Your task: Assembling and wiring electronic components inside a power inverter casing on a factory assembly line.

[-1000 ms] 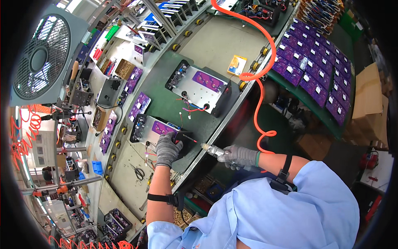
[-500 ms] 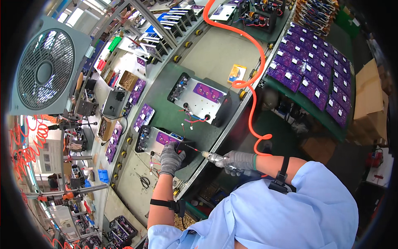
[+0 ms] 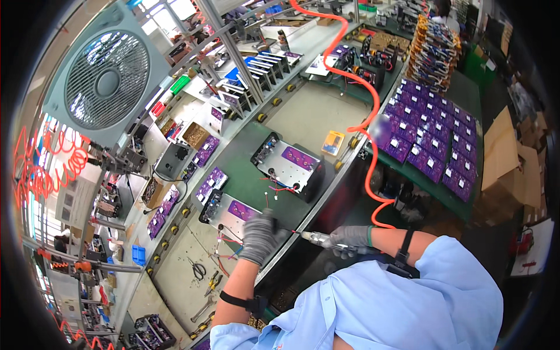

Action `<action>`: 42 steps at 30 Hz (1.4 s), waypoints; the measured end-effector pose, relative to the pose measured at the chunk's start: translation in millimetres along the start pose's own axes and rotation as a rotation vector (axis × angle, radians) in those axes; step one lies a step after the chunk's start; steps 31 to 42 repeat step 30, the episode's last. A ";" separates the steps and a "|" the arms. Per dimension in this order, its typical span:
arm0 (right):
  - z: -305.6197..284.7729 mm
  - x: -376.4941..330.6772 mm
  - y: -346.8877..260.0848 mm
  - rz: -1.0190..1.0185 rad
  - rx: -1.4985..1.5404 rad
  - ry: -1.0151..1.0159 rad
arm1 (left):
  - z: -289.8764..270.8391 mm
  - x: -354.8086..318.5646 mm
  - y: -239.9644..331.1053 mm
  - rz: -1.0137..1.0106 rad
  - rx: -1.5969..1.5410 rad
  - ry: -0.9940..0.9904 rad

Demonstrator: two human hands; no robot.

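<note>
My left hand (image 3: 259, 238), in a grey glove, is over the right end of the nearer metal chassis (image 3: 231, 223), which carries a purple circuit board (image 3: 242, 210). Its fingertips are blurred, and whether they grip anything cannot be made out. In my gloved right hand (image 3: 349, 238) is a silver power screwdriver (image 3: 318, 238), its thin bit pointing left toward my left hand. Loose red and blue wires trail beside the chassis. Farther along the green work surface sits a second chassis (image 3: 286, 165) with a black end panel and a purple board.
An orange air hose (image 3: 373, 169) hangs at right of the bench. Purple boards (image 3: 429, 137) cover a green table at right, near an open cardboard box (image 3: 504, 169). Scissors (image 3: 198, 269) and pliers (image 3: 213, 283) lie left of my forearm. A fan (image 3: 108, 83) stands at upper left.
The whole view has shifted and turned. My left hand now covers more of the chassis's right end, its fingers pointing farther away. The screwdriver stays in my right hand, its bit partly behind my left hand.
</note>
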State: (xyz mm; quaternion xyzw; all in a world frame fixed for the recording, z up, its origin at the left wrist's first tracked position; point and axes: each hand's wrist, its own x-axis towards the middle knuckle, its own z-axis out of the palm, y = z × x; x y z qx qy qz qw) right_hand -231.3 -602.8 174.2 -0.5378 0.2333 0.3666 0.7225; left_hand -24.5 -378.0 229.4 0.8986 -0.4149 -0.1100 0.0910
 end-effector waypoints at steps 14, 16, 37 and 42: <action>14.7 -67.0 -93.1 -1.001 -1.205 0.373 | 51.4 -0.4 61.1 0.225 -0.103 -0.273; 1.7 -81.0 -117.2 -0.943 -1.077 0.172 | 42.6 -1.6 46.5 0.098 -0.133 -0.226; 49.4 34.6 -170.5 -0.767 -0.442 -0.711 | -0.2 -66.6 80.4 -0.165 -0.955 0.471; 49.4 34.6 -170.5 -0.767 -0.442 -0.711 | -0.2 -66.6 80.4 -0.165 -0.955 0.471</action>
